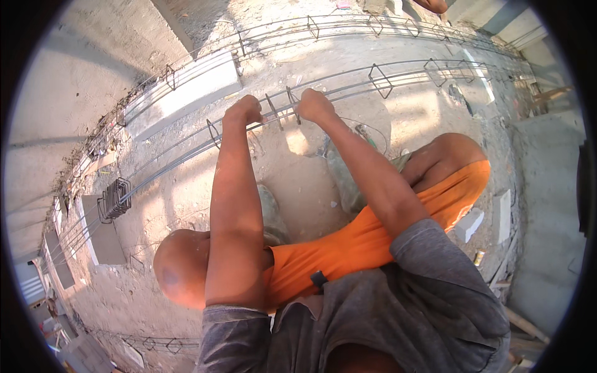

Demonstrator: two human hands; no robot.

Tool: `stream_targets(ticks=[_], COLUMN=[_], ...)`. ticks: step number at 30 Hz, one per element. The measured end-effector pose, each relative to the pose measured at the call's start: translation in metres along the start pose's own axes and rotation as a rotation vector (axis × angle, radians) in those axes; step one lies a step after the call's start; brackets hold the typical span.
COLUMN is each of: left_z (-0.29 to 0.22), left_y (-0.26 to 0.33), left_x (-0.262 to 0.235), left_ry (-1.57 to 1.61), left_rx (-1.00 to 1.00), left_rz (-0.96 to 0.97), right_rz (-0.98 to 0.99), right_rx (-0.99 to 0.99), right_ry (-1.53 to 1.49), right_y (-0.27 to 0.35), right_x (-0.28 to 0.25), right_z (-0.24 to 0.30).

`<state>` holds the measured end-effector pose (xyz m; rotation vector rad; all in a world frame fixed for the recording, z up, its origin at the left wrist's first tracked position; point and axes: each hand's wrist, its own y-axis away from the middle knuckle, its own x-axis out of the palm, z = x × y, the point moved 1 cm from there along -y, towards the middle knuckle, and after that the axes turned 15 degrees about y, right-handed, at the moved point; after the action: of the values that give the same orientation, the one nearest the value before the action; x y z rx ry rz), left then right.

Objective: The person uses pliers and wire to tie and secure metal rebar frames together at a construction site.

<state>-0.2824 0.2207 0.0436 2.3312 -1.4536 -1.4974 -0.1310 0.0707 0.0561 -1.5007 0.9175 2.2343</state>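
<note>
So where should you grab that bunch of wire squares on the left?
I'd grip the bunch by its outer edges from above, fingers one side, thumb the other. Its squares sit packed side by side, so a wide grip could probably hold several together. Bars run into its ends, so those look awkward.

No lettering can be read
</note>
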Motion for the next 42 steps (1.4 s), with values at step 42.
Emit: stream_targets(ticks=[42], left_z=[-0.059], left_y=[0.036], left_x=[0.071], left_ry=[-0.292], left_rx=[0.098], left_rz=[-0.281], right_rz=[-0.108], right_rx=[0.071], right_ry=[-0.212], right_y=[0.002], right_x=[0.03], right_z=[-0.011])
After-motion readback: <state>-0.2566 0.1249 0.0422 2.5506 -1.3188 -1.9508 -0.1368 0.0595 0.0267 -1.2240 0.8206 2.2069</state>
